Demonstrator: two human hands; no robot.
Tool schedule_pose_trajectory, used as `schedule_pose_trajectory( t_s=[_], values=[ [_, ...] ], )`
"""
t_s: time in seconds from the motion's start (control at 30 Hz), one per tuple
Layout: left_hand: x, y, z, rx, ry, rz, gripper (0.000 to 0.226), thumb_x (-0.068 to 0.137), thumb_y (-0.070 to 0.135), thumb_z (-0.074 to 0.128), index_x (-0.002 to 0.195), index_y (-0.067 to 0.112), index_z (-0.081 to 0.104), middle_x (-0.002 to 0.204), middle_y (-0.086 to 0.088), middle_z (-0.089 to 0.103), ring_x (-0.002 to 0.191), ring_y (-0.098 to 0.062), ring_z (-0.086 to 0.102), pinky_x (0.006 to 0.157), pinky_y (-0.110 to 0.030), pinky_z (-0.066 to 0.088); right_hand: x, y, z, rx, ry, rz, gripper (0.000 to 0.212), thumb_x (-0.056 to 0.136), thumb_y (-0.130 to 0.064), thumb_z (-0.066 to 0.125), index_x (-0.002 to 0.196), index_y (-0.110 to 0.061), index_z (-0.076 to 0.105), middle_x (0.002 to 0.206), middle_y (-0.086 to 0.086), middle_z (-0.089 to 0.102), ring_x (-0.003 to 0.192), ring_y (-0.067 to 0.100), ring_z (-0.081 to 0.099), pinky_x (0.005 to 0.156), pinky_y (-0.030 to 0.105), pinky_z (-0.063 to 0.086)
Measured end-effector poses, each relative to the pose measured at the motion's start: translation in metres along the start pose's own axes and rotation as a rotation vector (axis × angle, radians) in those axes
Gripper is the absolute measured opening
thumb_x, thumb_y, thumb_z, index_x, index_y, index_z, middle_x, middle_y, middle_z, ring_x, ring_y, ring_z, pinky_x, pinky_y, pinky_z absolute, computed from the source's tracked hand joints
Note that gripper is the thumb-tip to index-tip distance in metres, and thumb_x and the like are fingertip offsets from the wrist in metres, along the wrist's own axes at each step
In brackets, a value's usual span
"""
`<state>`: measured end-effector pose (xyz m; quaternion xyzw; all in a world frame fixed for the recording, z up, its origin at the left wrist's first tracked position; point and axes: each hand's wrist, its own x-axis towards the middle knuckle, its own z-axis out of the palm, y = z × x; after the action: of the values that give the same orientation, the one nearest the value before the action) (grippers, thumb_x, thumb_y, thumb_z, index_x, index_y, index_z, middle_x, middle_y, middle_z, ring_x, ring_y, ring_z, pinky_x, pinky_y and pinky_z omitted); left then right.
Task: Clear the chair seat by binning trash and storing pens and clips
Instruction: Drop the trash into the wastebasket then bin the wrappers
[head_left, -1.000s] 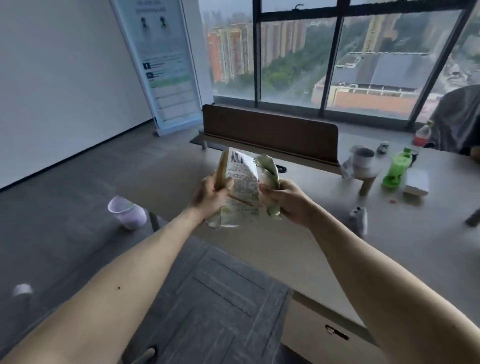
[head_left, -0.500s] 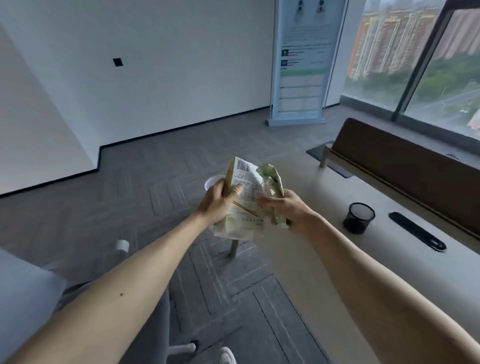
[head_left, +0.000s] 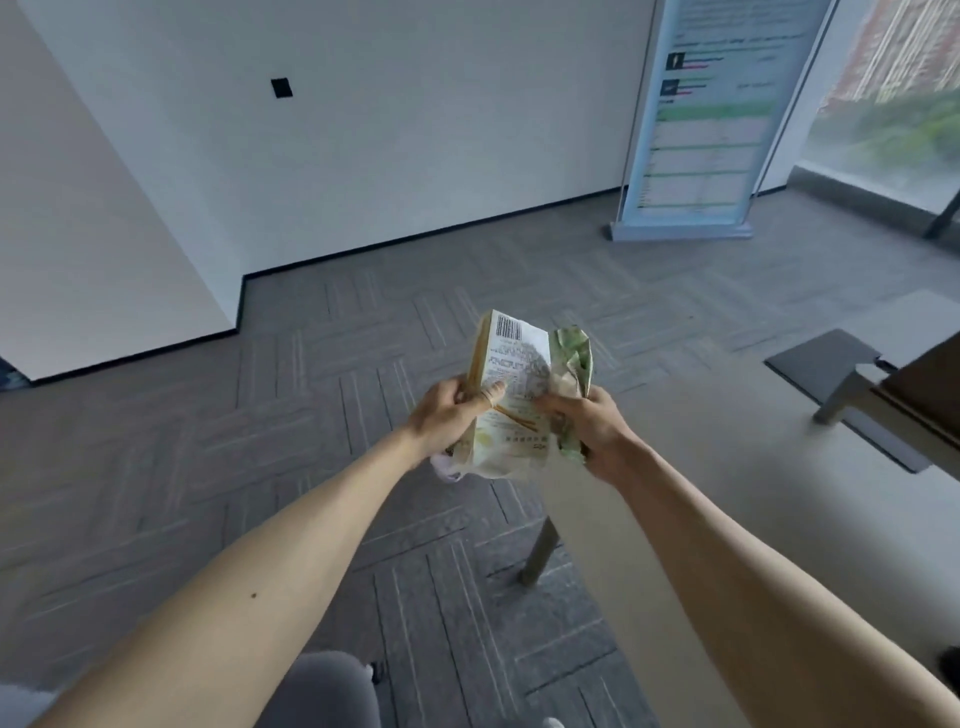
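Both hands hold a crumpled snack wrapper (head_left: 511, 410), white and yellow with a barcode at its top and a green crinkled part on the right. My left hand (head_left: 447, 415) grips its left side, thumb pressed on the front. My right hand (head_left: 587, 431) clasps the green right side. The wrapper is held upright in front of me, above the floor at the desk's left end. A pale lilac edge of the bin (head_left: 444, 467) peeks out just below my left hand, mostly hidden. The chair seat is not visible.
A beige desk (head_left: 701, 467) runs along the right, its leg (head_left: 540, 551) below the wrapper. A standing banner (head_left: 696, 119) is by the far wall. Grey carpet floor (head_left: 260, 415) spreads left. My grey trouser knee (head_left: 322, 686) shows at the bottom.
The view has swung left, away from the window and desk toward the wall and floor. Both hands keep the same grip on the wrapper. The bin has slid behind my left hand.
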<state>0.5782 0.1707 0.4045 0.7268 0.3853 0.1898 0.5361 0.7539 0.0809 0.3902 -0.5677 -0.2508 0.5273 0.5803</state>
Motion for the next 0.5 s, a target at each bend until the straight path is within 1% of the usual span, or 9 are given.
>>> schedule_pose_trajectory(
  t_s=[0.07, 0.1, 0.17, 0.23, 0.27, 0.3, 0.4, 0.43, 0.5],
  values=[
    [0.042, -0.001, -0.018, 0.034, 0.026, -0.019, 0.028, 0.093, 0.043, 0.06, 0.089, 0.016, 0.066, 0.079, 0.01, 0.074, 0.075, -0.01, 0.071, 0.069, -0.025, 0.054, 0.045, -0.013, -0.001, 0.008, 0.035, -0.028, 0.006, 0.079, 0.001, 0.069, 0.083, -0.002, 0.066, 0.071, 0.009, 0.071, 0.063, 0.023, 0.065, 0.056, 0.03, 0.052],
    [0.066, -0.002, -0.026, 0.043, 0.045, -0.041, 0.03, 0.094, 0.041, 0.06, 0.077, 0.016, 0.061, 0.063, 0.012, 0.067, 0.059, -0.007, 0.065, 0.057, -0.023, 0.048, 0.07, -0.019, -0.004, 0.018, 0.067, -0.039, 0.004, 0.083, 0.002, 0.066, 0.084, -0.002, 0.066, 0.072, 0.008, 0.07, 0.059, 0.019, 0.066, 0.051, 0.028, 0.053],
    [0.119, -0.007, -0.044, 0.07, 0.061, -0.078, 0.033, 0.094, 0.034, 0.061, 0.068, 0.017, 0.051, 0.052, 0.007, 0.052, 0.047, -0.007, 0.051, 0.051, -0.026, 0.037, 0.125, -0.028, -0.015, 0.025, 0.134, -0.049, 0.003, 0.085, 0.0, 0.064, 0.087, -0.002, 0.066, 0.078, 0.011, 0.069, 0.059, 0.017, 0.068, 0.05, 0.028, 0.054],
    [0.17, -0.008, -0.063, 0.057, 0.066, -0.128, 0.021, 0.084, 0.028, 0.064, 0.069, 0.018, 0.053, 0.059, 0.002, 0.053, 0.052, -0.009, 0.049, 0.055, -0.026, 0.033, 0.18, -0.036, -0.03, 0.037, 0.177, -0.054, 0.007, 0.084, 0.0, 0.065, 0.091, -0.001, 0.066, 0.088, 0.017, 0.071, 0.075, 0.026, 0.07, 0.067, 0.041, 0.06],
    [0.197, -0.007, -0.073, 0.046, 0.08, -0.156, 0.012, 0.075, 0.026, 0.064, 0.071, 0.018, 0.056, 0.067, -0.003, 0.056, 0.057, -0.012, 0.051, 0.056, -0.026, 0.033, 0.208, -0.042, -0.037, 0.04, 0.19, -0.04, 0.009, 0.083, 0.0, 0.066, 0.092, 0.0, 0.067, 0.093, 0.021, 0.07, 0.082, 0.033, 0.068, 0.077, 0.048, 0.057],
    [0.222, -0.008, -0.082, 0.041, 0.092, -0.181, 0.013, 0.065, 0.024, 0.062, 0.075, 0.017, 0.058, 0.076, -0.009, 0.058, 0.063, -0.016, 0.052, 0.055, -0.024, 0.035, 0.232, -0.046, -0.043, 0.028, 0.213, -0.017, 0.01, 0.082, -0.001, 0.068, 0.092, 0.0, 0.068, 0.094, 0.023, 0.07, 0.085, 0.035, 0.065, 0.081, 0.053, 0.054],
    [0.294, -0.017, -0.102, 0.07, 0.058, -0.218, 0.033, 0.052, 0.013, 0.059, 0.085, 0.014, 0.06, 0.089, -0.015, 0.063, 0.075, -0.023, 0.057, 0.054, -0.024, 0.043, 0.294, -0.05, -0.057, -0.027, 0.3, 0.045, 0.011, 0.078, -0.005, 0.072, 0.089, -0.001, 0.069, 0.089, 0.026, 0.068, 0.081, 0.035, 0.062, 0.081, 0.059, 0.053],
    [0.315, -0.023, -0.108, 0.095, 0.032, -0.222, 0.035, 0.054, 0.01, 0.061, 0.089, 0.013, 0.059, 0.09, -0.013, 0.063, 0.076, -0.022, 0.058, 0.053, -0.024, 0.045, 0.311, -0.051, -0.059, -0.04, 0.321, 0.069, 0.012, 0.078, -0.005, 0.072, 0.089, 0.0, 0.069, 0.087, 0.024, 0.067, 0.08, 0.034, 0.061, 0.079, 0.056, 0.053],
    [0.353, -0.036, -0.116, 0.161, -0.027, -0.227, 0.03, 0.069, 0.0, 0.066, 0.095, 0.012, 0.058, 0.091, -0.01, 0.063, 0.074, -0.018, 0.059, 0.054, -0.026, 0.05, 0.344, -0.054, -0.062, -0.073, 0.346, 0.111, 0.02, 0.077, -0.007, 0.073, 0.093, 0.004, 0.069, 0.083, 0.021, 0.064, 0.073, 0.03, 0.059, 0.065, 0.043, 0.052]
  ],
)
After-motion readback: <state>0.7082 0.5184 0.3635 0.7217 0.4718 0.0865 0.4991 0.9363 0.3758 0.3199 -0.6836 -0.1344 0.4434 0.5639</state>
